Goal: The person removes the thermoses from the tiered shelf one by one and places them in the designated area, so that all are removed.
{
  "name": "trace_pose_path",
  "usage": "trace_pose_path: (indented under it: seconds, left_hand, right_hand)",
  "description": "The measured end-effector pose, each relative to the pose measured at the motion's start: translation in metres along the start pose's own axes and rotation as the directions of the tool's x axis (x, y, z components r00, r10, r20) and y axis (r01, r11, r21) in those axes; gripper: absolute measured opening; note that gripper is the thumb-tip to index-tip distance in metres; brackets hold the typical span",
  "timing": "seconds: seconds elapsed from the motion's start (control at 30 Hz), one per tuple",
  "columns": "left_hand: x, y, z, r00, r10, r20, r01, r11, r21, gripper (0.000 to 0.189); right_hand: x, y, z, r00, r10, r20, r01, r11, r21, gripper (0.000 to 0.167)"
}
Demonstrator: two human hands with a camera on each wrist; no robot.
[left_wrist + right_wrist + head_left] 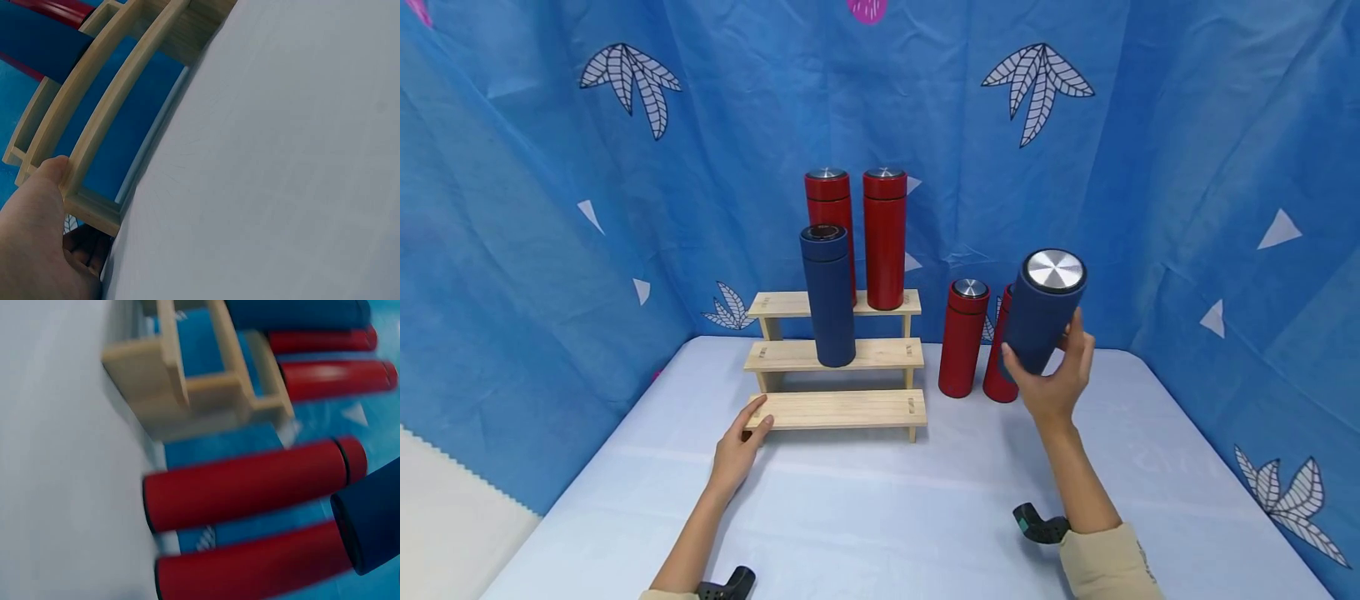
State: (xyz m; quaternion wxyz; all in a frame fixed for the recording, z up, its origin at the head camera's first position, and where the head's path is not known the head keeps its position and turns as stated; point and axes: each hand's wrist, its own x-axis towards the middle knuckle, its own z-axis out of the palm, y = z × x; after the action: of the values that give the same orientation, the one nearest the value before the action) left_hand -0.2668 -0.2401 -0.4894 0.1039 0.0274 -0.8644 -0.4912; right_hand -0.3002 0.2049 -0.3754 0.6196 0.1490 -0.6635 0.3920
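Observation:
My right hand (1056, 383) grips a blue thermos flask (1041, 321) and holds it up, tilted, in front of two red flasks on the table. In the right wrist view, the black base of this blue flask (372, 519) shows at the right edge. With thumb and fingers, my left hand (739, 446) holds the left end of the three-step wooden rack (842, 410). In the left wrist view the thumb of the left hand (37, 212) lies against the step's edge. A second blue flask (830, 304) stands upright on the middle step.
Two red flasks, the left one (830, 190) partly hidden and the right one (885, 242) fully visible, stand on the rack's top step. On the table right of the rack are a red flask (962, 342) and another red flask (1000, 385). Blue cloth (1195, 167) surrounds the white-covered table (880, 517).

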Motion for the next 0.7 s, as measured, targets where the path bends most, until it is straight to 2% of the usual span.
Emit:
trace_pose_path:
  seconds: [0.17, 0.33, 0.5, 0.7]
  left_hand:
    - [0.000, 0.000, -0.001, 1.000, 0.007, -0.010, -0.007, 1.000, 0.012, 0.059]
    - [0.000, 0.000, 0.000, 1.000, 0.012, -0.017, -0.011, 1.000, 0.020, 0.059]
    - [0.000, 0.000, 0.000, 1.000, -0.003, -0.011, 0.003, 1.000, 0.016, 0.060]
    - [0.001, -0.001, 0.001, 1.000, -0.004, -0.009, 0.004, 1.000, 0.019, 0.060]
  right_hand:
    - [0.010, 0.022, -0.023, 0.994, 0.094, -0.052, -0.100, 0.989, -0.111, 0.089]
    - [0.008, 0.042, -0.036, 0.980, 0.185, -0.067, -0.194, 0.965, -0.175, 0.088]
    - [-0.004, 0.064, -0.037, 0.963, 0.266, -0.044, -0.269, 0.942, -0.198, 0.088]
    - [-0.023, 0.087, -0.034, 0.938, 0.347, 0.024, -0.335, 0.920, -0.206, 0.091]
